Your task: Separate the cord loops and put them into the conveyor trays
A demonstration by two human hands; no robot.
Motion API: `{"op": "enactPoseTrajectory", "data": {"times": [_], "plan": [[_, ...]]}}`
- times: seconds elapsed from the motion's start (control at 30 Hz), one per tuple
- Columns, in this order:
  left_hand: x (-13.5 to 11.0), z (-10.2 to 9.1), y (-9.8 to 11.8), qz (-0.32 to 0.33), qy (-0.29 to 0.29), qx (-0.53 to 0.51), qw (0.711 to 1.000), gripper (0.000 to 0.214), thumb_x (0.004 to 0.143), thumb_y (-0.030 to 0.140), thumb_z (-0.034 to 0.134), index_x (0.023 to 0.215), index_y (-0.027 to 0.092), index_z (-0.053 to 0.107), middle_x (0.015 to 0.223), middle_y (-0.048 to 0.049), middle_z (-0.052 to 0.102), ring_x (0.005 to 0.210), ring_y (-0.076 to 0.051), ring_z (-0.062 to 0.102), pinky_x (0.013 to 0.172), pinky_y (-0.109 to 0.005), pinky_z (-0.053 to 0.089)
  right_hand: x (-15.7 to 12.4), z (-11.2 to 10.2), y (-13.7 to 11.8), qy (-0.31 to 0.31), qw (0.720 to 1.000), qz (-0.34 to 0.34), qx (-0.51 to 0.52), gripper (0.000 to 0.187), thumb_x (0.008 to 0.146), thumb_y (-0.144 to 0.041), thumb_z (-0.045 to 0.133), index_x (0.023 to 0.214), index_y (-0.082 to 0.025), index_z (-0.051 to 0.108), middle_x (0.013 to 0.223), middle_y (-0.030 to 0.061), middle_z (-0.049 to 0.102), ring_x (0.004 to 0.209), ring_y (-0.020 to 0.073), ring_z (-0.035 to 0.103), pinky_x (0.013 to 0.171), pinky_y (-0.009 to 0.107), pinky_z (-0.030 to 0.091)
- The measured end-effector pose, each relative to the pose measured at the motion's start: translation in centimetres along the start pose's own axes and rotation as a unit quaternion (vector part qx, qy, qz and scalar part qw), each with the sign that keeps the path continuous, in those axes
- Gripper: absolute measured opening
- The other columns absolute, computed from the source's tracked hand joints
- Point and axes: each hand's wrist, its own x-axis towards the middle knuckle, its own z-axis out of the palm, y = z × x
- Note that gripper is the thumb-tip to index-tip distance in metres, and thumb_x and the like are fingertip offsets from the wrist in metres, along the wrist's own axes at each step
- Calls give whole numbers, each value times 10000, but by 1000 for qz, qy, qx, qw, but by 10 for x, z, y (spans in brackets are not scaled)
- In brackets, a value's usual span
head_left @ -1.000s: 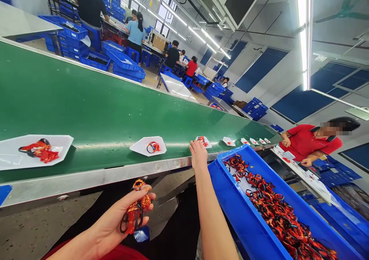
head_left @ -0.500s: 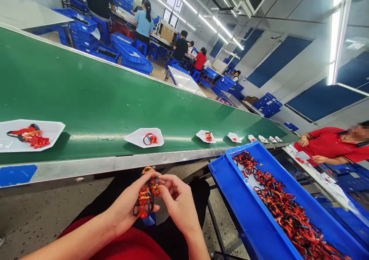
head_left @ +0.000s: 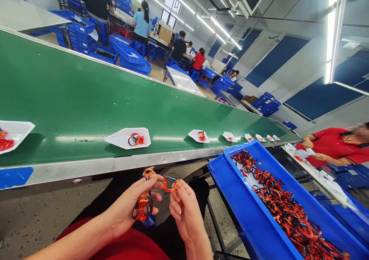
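Note:
My left hand (head_left: 134, 200) is closed around a bunch of red, orange and black looped bands (head_left: 143, 206). Part of the bunch sticks out above the fingers and part hangs below. Between my two hands a single looped band (head_left: 167, 184) is stretched up as a ring. My right hand (head_left: 186, 206) pinches it at its right side, while the left fingertips are at its left side; whether they grip it I cannot tell. Both hands are above my lap, just in front of the conveyor edge.
A green conveyor belt (head_left: 86, 94) carries white trays (head_left: 121, 137) with similar bands in them. A blue bin (head_left: 239, 198) full of bands (head_left: 288, 210) stands at my right. Beyond it sits a person in red (head_left: 331, 144), handling pale pieces. Other people work behind the belt.
My right hand has drawn one band away from the bunch and moved slightly right, opening it into a ring. The white trays have slid left along the belt.

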Motion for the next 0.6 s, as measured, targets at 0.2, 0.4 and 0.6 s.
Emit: {"op": "enactPoseTrajectory", "data": {"times": [0.2, 0.4, 0.6], "plan": [[0, 3, -2, -24, -8, -2, 1000, 308, 733, 388, 663, 944, 177, 586, 817, -12, 608, 597, -88, 542, 532, -232, 501, 2, -3, 9, -5, 979, 73, 189, 198, 768, -278, 685, 770, -120, 565, 586, -82, 393, 398, -13, 231, 317, 84, 199], [-1, 2, -5, -26, -7, 1, 1000, 263, 724, 380, 676, 857, 175, 579, 754, 13, 568, 603, -83, 523, 519, -220, 483, 7, -5, 18, -23, 950, 122, 288, 206, 772, -251, 687, 803, -88, 566, 574, -89, 388, 391, -24, 274, 303, 65, 234], [2, 1, -6, -42, 14, 2, 999, 296, 703, 368, 695, 894, 182, 568, 730, 17, 574, 579, -86, 534, 526, -220, 486, 7, -4, 23, -31, 937, 151, 314, 236, 737, -243, 720, 795, -80, 560, 559, -95, 420, 372, -34, 286, 292, 51, 254]]}}
